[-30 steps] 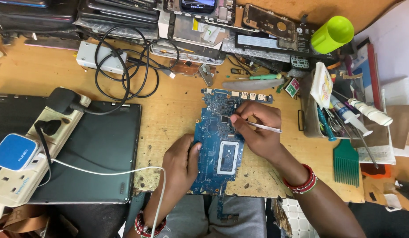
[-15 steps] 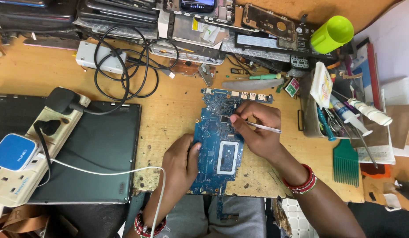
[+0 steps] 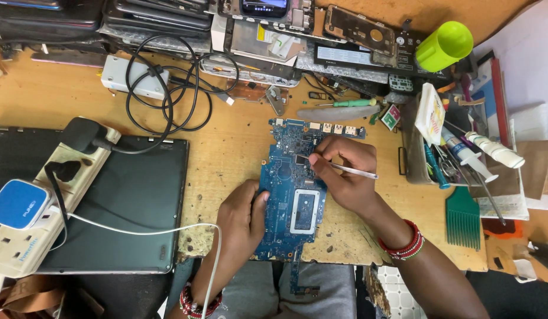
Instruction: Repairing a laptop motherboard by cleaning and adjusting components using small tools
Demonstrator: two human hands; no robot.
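A blue laptop motherboard [image 3: 289, 189] lies on the worn wooden bench, its near end hanging over the front edge. My left hand [image 3: 241, 218] rests on the board's left edge and holds it flat. My right hand [image 3: 345, 174] pinches metal tweezers [image 3: 352, 171], whose tip touches a small dark chip near the board's upper middle. A silver-framed processor area sits just below my right hand.
A closed dark laptop [image 3: 117, 204] lies at the left, with a white power strip [image 3: 46, 201] and blue adapter on it. Coiled black cables [image 3: 167, 88] are behind. A lime green cup [image 3: 444, 46], tool holder [image 3: 445, 147] and green brush [image 3: 462, 215] stand at the right.
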